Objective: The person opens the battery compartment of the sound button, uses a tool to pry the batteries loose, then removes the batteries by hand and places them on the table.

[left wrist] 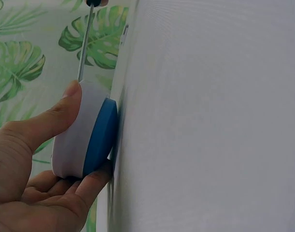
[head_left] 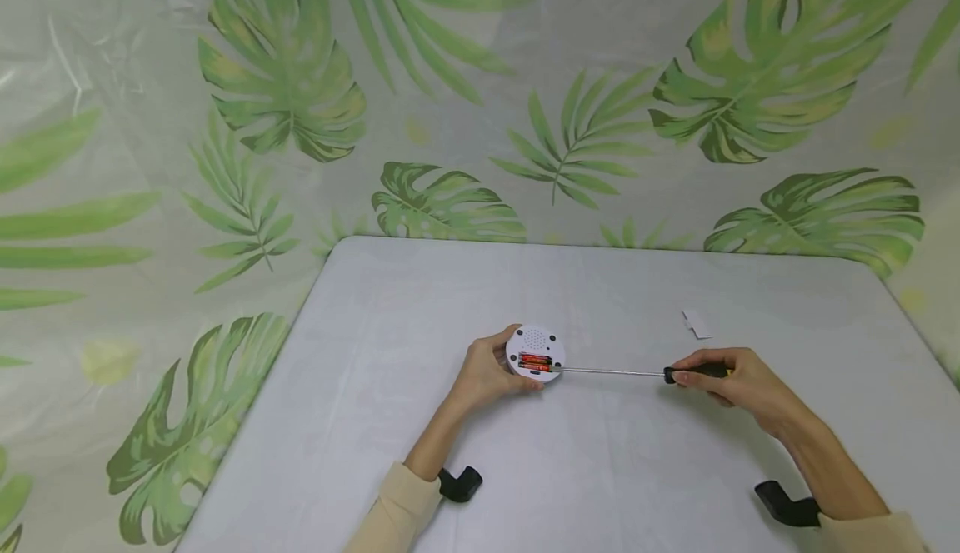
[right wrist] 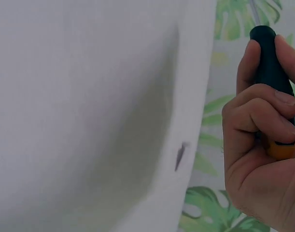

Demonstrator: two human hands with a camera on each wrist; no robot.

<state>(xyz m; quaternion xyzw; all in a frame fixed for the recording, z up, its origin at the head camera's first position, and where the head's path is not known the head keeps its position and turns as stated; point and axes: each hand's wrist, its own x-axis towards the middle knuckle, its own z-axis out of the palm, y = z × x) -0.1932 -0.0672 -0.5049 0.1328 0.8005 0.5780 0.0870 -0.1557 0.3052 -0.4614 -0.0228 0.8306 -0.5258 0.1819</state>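
Note:
My left hand [head_left: 482, 376] grips a round white device [head_left: 534, 340] by its edge, thumb and fingers on opposite sides. Its upturned face has a speaker grille and an uncovered compartment with red batteries [head_left: 535, 361]. In the left wrist view, a blue layer [left wrist: 102, 137] shows on the device's underside. A long screwdriver [head_left: 615, 371] is in my right hand [head_left: 750, 386], fingers curled round its dark handle [right wrist: 271, 65] with a yellow end. The shaft reaches left to the batteries' right end; whether the tip touches one is too small to tell.
A small white piece [head_left: 697, 325], perhaps the compartment cover, lies on the white table [head_left: 600, 470] beyond my right hand. Black wrist mounts [head_left: 461, 485] sit on both forearms. Leaf-patterned sheeting [head_left: 450, 137] hangs behind the table.

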